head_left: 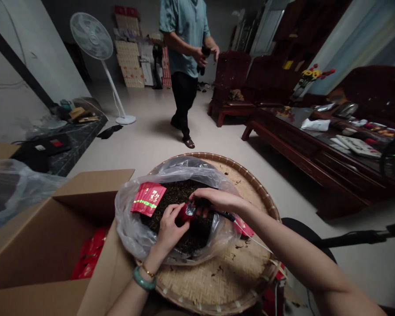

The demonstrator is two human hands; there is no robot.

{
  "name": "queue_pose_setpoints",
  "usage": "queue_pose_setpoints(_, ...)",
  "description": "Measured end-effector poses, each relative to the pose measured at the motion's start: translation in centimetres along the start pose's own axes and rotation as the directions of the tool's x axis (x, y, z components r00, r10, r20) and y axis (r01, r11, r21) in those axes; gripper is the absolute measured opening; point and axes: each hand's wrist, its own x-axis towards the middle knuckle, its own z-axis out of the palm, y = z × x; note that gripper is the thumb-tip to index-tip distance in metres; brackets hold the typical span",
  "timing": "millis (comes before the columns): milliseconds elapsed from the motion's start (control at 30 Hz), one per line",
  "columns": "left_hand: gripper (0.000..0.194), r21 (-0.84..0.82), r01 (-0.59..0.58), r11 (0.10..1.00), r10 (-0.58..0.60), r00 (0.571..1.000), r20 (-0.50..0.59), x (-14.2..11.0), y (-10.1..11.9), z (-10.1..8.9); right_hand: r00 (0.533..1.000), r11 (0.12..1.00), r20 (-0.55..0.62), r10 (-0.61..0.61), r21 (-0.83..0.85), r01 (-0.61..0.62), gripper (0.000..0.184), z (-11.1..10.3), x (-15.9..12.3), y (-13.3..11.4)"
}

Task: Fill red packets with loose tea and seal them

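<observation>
My left hand [171, 226] is closed around a small red packet [184, 212], whose open mouth shows a silvery lining. Curled over that mouth is my right hand [210, 199], with dark tea leaves in its fingers; its palm side is partly hidden. Both hands are above a clear plastic bag [131, 232] of loose dark tea leaves [176, 193]. Several flat red packets [148, 198] with gold print and a green stripe lie fanned on the tea at the left. The bag stands on a round woven bamboo tray [250, 267].
An open cardboard box [26, 245] at the left holds red packets [91, 254]. More red packets [243, 226] and a white cable [250, 237] lie by my right forearm. A person [184, 52] walks ahead, a white fan [92, 37] stands behind, and a dark wooden table [289, 145] is right.
</observation>
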Motion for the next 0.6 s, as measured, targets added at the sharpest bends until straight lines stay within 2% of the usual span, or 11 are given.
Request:
queue_pose_setpoints(133, 0.043, 0.019, 0.015, 1.000, -0.015, 1.000, -0.003, 0.1, -0.1, 0.1, 0.998, 0.998, 0.015, -0.056, -0.028, 0.056, 0.020, 0.2, 0.4, -0.3)
queue_pose_setpoints(300, 0.043, 0.027, 0.043, 0.999, -0.043, 0.999, 0.009, 0.1, -0.2, 0.3, 0.987, 0.993, -0.155, -0.052, -0.110, 0.036, 0.021, 0.9, 0.3, -0.4)
queue_pose_setpoints(400, 0.043, 0.022, 0.061, 0.998, -0.062, 0.998, 0.013, 0.1, -0.3, 0.4, 0.976, 0.980, -0.206, -0.074, -0.194, 0.033, 0.022, 1.1, 0.3, 0.0)
queue_pose_setpoints(533, 0.043, -0.004, 0.069, 0.998, -0.069, 0.998, 0.002, 0.0, -0.5, 0.6, 0.975, 0.927, -0.175, -0.140, -0.369, 0.067, 0.026, 1.5, -0.1, 0.1)
queue_pose_setpoints(600, 0.043, -0.014, 0.076, 0.997, -0.076, 0.997, 0.006, -0.1, -0.5, 0.6, 0.978, 0.856, -0.144, -0.154, -0.514, 0.060, 0.029, 1.8, -0.6, -0.2)
